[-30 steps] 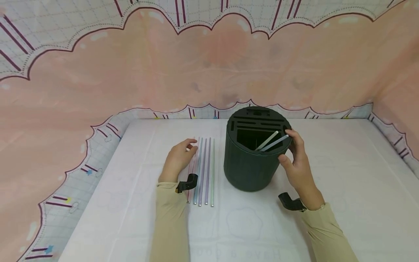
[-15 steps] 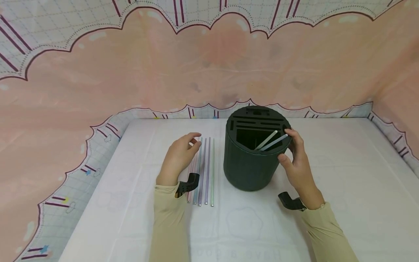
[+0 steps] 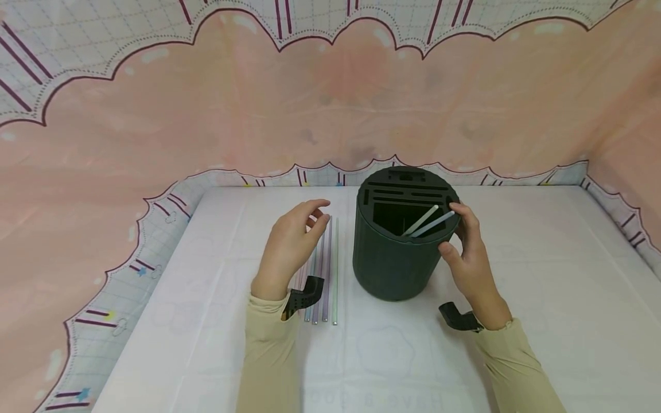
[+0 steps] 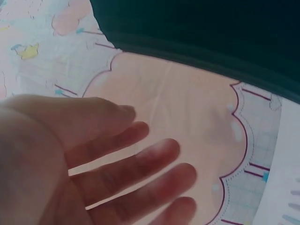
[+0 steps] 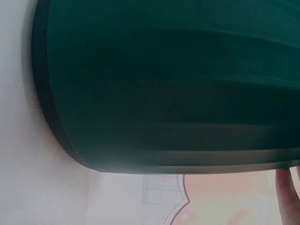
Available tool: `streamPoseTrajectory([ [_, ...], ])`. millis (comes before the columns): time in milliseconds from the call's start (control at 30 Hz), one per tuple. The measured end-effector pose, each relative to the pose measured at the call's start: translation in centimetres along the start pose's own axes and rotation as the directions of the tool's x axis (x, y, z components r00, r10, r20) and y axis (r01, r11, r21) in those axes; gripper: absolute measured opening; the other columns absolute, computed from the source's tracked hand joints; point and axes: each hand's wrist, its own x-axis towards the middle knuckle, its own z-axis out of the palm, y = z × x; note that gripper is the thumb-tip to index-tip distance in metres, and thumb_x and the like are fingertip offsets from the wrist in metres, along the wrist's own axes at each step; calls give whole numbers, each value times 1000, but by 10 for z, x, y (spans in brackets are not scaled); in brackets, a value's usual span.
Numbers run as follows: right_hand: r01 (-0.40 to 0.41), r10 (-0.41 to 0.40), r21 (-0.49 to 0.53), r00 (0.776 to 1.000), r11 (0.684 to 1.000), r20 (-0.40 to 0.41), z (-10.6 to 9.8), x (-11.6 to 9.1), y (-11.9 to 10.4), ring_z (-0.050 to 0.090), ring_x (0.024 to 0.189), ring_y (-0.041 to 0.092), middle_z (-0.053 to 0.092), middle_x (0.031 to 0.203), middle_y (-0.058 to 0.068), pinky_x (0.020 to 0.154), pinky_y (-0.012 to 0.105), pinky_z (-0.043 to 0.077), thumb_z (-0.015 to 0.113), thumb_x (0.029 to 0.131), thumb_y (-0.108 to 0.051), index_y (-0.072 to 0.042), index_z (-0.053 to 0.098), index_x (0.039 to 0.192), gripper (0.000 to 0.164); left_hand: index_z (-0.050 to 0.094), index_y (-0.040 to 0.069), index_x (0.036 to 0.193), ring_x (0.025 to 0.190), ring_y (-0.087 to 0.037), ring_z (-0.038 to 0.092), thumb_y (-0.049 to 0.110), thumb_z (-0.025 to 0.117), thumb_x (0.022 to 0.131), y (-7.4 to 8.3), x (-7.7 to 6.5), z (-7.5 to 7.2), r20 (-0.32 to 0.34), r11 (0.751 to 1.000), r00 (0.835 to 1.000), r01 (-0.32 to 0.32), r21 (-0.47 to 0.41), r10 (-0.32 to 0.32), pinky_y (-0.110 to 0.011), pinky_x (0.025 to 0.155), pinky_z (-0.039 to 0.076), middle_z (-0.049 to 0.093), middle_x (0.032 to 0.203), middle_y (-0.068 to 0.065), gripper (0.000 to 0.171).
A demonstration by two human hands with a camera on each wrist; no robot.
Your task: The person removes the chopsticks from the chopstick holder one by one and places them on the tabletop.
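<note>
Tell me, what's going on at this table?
A person's right hand holds the rim of a dark green container with a slotted top. A pale green stick and a bluish stick lean in its large opening. Their left hand is over a row of thin pastel sticks on the white table, beside the container; its fingers are relaxed and hold nothing.

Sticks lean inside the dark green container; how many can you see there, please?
2: a pale green stick and a light blue stick, both leaning toward the right hand in the dark green container. Others may be hidden inside.
</note>
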Motion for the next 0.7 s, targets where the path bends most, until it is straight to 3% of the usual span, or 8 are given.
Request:
streamPoseTrajectory([
  [167, 2, -2, 10, 1000, 1000, -2, 0, 0, 0, 35, 122, 17, 33, 137, 7, 101, 25, 25, 53, 84, -48, -10, 28, 136, 69, 58, 18, 116, 81, -9, 55, 23, 51, 90, 9, -2, 0, -74, 997, 995, -68, -19, 67, -26, 68, 46, 59, 94, 5, 27],
  [333, -10, 10, 7, 1000, 1000, -3, 0, -1, -1, 35, 123, 16, 32, 138, 7, 102, 26, 25, 54, 84, -46, -11, 27, 136, 68, 59, 16, 114, 80, -6, 53, 21, 50, 91, 20, -5, -2, -137, 986, 979, -157, -52, 148, -21, 65, 45, 58, 95, 5, 25],
  [533, -18, 18, 8, 1000, 1000, -3, 0, -1, 0, 35, 123, 17, 32, 138, 6, 103, 33, 25, 54, 84, -47, -11, 28, 136, 68, 61, 14, 110, 81, -5, 52, 20, 50, 91, 35, -9, -3, -207, 958, 946, -273, -90, 251, -22, 64, 47, 57, 96, 5, 23],
  [700, -21, 21, 12, 1000, 1000, -2, 0, -1, -2, 34, 123, 16, 32, 138, 5, 103, 31, 25, 54, 83, -48, -12, 28, 136, 69, 62, 11, 107, 85, -6, 52, 19, 51, 90, 49, -13, -1, -258, 922, 907, -371, -109, 334, -21, 68, 46, 57, 97, 4, 21],
])
